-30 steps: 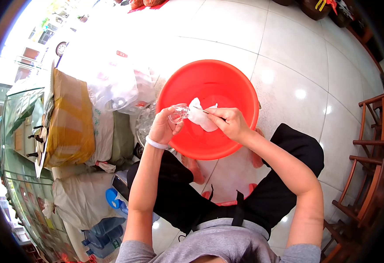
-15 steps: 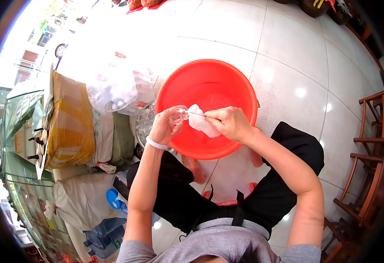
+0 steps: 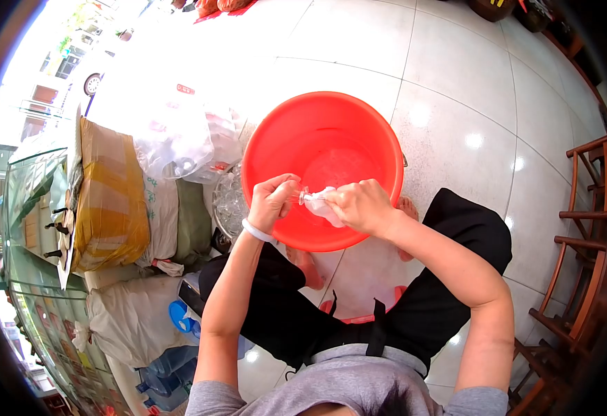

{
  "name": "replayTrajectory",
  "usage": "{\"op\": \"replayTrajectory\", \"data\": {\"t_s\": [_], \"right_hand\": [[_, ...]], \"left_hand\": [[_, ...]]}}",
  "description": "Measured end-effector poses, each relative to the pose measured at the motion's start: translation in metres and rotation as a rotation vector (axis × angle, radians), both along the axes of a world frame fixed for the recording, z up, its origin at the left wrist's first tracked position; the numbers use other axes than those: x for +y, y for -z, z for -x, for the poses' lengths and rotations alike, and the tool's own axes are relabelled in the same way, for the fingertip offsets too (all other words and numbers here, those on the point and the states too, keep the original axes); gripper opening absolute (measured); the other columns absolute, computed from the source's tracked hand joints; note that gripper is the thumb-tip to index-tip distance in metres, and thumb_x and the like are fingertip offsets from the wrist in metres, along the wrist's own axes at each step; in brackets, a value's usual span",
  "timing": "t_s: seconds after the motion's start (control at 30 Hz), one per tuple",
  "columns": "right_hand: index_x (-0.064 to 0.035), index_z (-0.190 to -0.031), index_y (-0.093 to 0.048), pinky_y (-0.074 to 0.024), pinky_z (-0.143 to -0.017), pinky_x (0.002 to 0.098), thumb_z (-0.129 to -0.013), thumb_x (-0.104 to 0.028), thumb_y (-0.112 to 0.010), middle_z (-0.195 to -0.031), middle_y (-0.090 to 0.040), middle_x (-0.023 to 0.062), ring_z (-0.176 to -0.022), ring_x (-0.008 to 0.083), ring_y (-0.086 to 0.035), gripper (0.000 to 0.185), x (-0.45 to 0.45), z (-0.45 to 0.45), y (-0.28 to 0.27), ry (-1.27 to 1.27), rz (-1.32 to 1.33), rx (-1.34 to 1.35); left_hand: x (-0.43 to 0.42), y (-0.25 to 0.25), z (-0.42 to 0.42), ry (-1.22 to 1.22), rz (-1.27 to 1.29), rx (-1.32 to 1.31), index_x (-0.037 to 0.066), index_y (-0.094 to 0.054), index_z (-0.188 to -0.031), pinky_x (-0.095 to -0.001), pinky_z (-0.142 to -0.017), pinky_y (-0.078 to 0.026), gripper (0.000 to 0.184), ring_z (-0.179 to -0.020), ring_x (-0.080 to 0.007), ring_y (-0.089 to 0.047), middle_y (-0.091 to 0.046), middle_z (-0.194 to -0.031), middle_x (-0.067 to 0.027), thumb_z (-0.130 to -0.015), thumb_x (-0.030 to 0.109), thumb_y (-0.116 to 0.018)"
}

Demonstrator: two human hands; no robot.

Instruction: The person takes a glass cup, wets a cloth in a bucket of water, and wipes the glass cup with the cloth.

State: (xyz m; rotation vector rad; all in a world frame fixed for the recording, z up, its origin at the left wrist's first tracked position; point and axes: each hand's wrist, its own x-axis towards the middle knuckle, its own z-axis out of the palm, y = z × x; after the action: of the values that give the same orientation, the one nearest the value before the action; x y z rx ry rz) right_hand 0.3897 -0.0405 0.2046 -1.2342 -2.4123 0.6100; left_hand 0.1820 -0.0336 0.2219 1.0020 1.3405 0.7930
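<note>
My left hand [image 3: 274, 201] is wrapped round a small clear glass bottle [image 3: 301, 197], its neck pointing right and its body mostly hidden by my fingers. My right hand [image 3: 364, 208] grips a crumpled white cloth [image 3: 327, 211] right at the bottle's mouth. Whether part of the cloth is inside the neck I cannot tell. Both hands are above a large red plastic tub [image 3: 321, 111], which stands on the floor between my feet. A little liquid seems to lie in its bottom.
Left of the tub, a round container holds several clear glass pieces [image 3: 228, 201]. Clear plastic bags [image 3: 178, 142], a taped cardboard box [image 3: 113, 197] and white sacks [image 3: 133, 315] crowd the left side. Wooden chairs [image 3: 581, 243] line the right edge. Pale tiles [image 3: 456, 104] cover the floor.
My left fist has turned and closed further over the bottle. The right hand has shifted slightly down, its fingers now bunched on the cloth; the thin stick seen earlier by the cloth no longer shows.
</note>
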Motion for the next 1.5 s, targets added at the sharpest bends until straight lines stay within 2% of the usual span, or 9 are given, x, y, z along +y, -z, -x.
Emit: {"op": "replayTrajectory", "data": {"t_s": [0.27,0.33,0.53,0.7,0.8,0.97,1.23,1.43,1.5], "right_hand": [[-0.0165,-0.092,-0.069,-0.0488,-0.053,0.0334,-0.082,-0.023,-0.053,-0.071,-0.065,0.0095,-0.061,0.0246,-0.063,0.021,-0.009,0.010,0.018,0.085,0.102,0.351],[-0.0106,-0.096,-0.069,-0.0461,-0.052,0.0295,-0.083,-0.021,-0.056,-0.067,-0.065,0.0084,-0.057,0.0164,-0.062,0.021,-0.009,0.014,0.022,0.136,0.572,0.630],[0.0030,-0.094,-0.066,-0.0430,-0.051,0.0265,-0.084,-0.018,-0.059,-0.060,-0.058,0.0023,-0.058,0.0072,-0.053,0.025,0.003,0.016,0.011,0.138,1.056,0.889],[-0.0099,-0.077,-0.068,-0.0483,-0.050,0.0373,-0.080,-0.022,-0.056,-0.069,-0.064,0.0103,-0.060,0.0277,-0.062,0.017,-0.001,0.015,0.015,0.062,-0.008,0.342],[-0.0104,-0.074,-0.066,-0.0484,-0.050,0.0375,-0.080,-0.022,-0.056,-0.066,-0.064,0.0100,-0.058,0.0268,-0.062,0.017,0.002,0.008,0.003,-0.015,-0.064,0.147],[-0.0107,-0.072,-0.066,-0.0480,-0.050,0.0375,-0.081,-0.023,-0.056,-0.064,-0.063,0.0088,-0.058,0.0268,-0.062,0.018,0.004,0.006,0.013,-0.012,-0.013,0.220],[-0.0071,-0.085,-0.069,-0.0467,-0.057,0.0307,-0.083,-0.025,-0.055,-0.070,-0.065,0.0127,-0.062,0.0219,-0.063,0.022,0.013,0.007,0.019,0.086,0.579,0.639],[-0.0075,-0.087,-0.069,-0.0468,-0.059,0.0301,-0.083,-0.023,-0.056,-0.070,-0.065,0.0127,-0.062,0.0195,-0.064,0.021,0.011,0.010,0.023,0.011,0.765,0.759],[-0.0096,-0.085,-0.070,-0.0472,-0.056,0.0304,-0.083,-0.024,-0.055,-0.069,-0.065,0.0105,-0.062,0.0215,-0.064,0.020,0.008,0.010,0.020,0.080,0.562,0.612]], "left_hand": [[-0.006,0.009,0.000,-0.071,-0.068,-0.040,-0.006,-0.058,-0.098,-0.0204,-0.038,-0.023,0.028,-0.039,-0.0050,-0.032,-0.044,-0.053,0.0018,-0.091,0.020,-0.049],[-0.006,0.010,0.001,-0.074,-0.107,-0.106,-0.006,-0.058,-0.098,-0.0202,-0.038,-0.023,0.028,-0.039,-0.0050,-0.032,-0.044,-0.053,0.0019,-0.091,0.020,-0.048],[-0.003,-0.003,-0.008,-0.204,-0.197,-0.247,-0.003,-0.055,-0.102,-0.0190,-0.040,-0.027,0.022,-0.042,-0.0038,-0.034,-0.047,-0.059,0.0025,-0.092,0.014,-0.047],[-0.001,0.010,0.007,-0.042,-0.183,-0.040,-0.003,-0.058,-0.095,-0.0198,-0.040,-0.023,0.028,-0.042,-0.0044,-0.033,-0.049,-0.060,0.0008,-0.092,0.022,-0.047],[0.000,0.019,0.010,0.003,-0.056,0.084,-0.003,-0.058,-0.092,-0.0205,-0.038,-0.023,0.033,-0.041,-0.0053,-0.034,-0.050,-0.059,-0.0002,-0.093,0.027,-0.044],[0.000,-0.013,0.001,0.063,0.329,0.034,0.001,-0.055,-0.103,-0.0202,-0.039,-0.026,0.039,-0.042,-0.0092,-0.040,-0.053,-0.063,-0.0040,-0.094,0.035,-0.038],[0.001,-0.032,0.012,0.084,-0.021,-0.230,0.003,-0.040,-0.131,-0.0218,-0.054,-0.044,0.043,-0.072,-0.0116,-0.055,-0.058,-0.091,-0.0067,-0.091,0.017,-0.048],[0.004,-0.020,0.019,0.212,-0.133,-0.154,0.003,-0.047,-0.119,-0.0203,-0.047,-0.034,0.033,-0.055,-0.0073,-0.046,-0.052,-0.073,-0.0013,-0.088,0.012,-0.053],[0.000,-0.018,0.015,0.182,-0.068,-0.113,0.004,-0.048,-0.113,-0.0200,-0.045,-0.031,0.026,-0.052,-0.0060,-0.042,-0.049,-0.069,0.0007,-0.088,0.013,-0.053]]}}
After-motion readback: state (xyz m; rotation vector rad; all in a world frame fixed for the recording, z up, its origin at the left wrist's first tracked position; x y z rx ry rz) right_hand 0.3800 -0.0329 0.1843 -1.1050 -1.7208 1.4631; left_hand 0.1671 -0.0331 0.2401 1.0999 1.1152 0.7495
